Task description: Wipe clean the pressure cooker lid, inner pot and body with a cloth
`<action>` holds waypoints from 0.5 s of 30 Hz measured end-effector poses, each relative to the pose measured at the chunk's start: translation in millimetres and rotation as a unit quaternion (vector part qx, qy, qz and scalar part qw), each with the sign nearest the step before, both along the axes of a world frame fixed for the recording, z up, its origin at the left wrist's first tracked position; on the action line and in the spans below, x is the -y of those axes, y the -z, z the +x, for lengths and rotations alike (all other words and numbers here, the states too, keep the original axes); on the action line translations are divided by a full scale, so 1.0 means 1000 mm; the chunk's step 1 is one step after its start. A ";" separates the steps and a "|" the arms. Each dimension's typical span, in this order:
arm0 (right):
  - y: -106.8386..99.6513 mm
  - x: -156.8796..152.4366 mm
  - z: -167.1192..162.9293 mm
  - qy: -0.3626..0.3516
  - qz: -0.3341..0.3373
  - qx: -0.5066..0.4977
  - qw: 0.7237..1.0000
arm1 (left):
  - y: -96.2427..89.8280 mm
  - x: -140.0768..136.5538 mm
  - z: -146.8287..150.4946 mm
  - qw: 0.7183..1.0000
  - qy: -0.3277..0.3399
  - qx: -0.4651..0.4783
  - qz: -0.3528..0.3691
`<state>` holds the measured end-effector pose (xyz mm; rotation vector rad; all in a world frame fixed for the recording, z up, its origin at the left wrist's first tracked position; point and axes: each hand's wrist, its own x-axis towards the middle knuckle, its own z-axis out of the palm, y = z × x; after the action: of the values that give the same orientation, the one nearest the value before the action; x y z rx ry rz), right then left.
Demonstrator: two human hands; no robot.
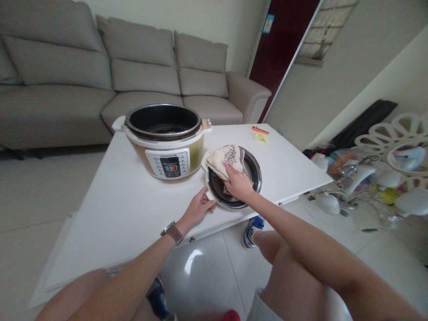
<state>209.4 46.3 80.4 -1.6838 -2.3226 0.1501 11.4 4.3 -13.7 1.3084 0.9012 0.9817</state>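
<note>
A round pressure cooker lid (257,171) lies on the white table with its dark inner side facing up. At its left front edge, my left hand (198,208) grips the pale rim, fingers closed. My right hand (239,183) presses a folded beige cloth (224,159) with dark printed marks against the inside of the lid, fingers closed on it. Part of the lid's inside is hidden under cloth and hand. Left of the lid stands the electric pressure cooker (195,156), uncovered, its dark inner pot (163,120) showing and its control panel toward me.
The white table (133,214) bears everything. Toward its far right corner lie an orange cutter knife (260,130) and a yellowish scrap (261,137). A grey sofa (143,71) stands behind. Lamp parts and a white-framed mirror (408,156) crowd the floor at right.
</note>
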 end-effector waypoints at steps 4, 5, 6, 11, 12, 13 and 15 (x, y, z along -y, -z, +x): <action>-0.001 0.003 0.008 -0.072 -0.076 -0.101 0.989 | 0.000 -0.002 0.001 1.000 -0.007 0.020 -0.015; -0.002 0.003 0.009 -0.112 -0.103 -0.125 0.980 | 0.001 -0.003 0.001 0.999 -0.013 0.027 -0.023; -0.002 0.003 0.011 -0.151 -0.129 -0.148 0.969 | 0.001 -0.004 0.002 0.999 -0.019 0.033 -0.031; -0.001 -0.010 0.024 -0.171 -0.229 -0.308 0.907 | 0.002 -0.007 0.002 0.997 -0.032 0.051 -0.047; -0.001 -0.014 0.028 -0.139 -0.233 -0.354 0.895 | 0.001 -0.006 0.002 0.997 -0.033 0.055 -0.046; -0.001 -0.018 0.032 -0.097 -0.230 -0.402 0.881 | 0.000 -0.006 0.002 0.997 -0.035 0.058 -0.046; -0.003 -0.025 0.039 0.007 -0.190 -0.501 0.844 | -0.001 -0.006 0.002 0.996 -0.035 0.061 -0.045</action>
<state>248.7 71.0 83.4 -1.2504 -1.5038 1.2279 13.7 10.2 -12.7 1.1353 0.8914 1.0529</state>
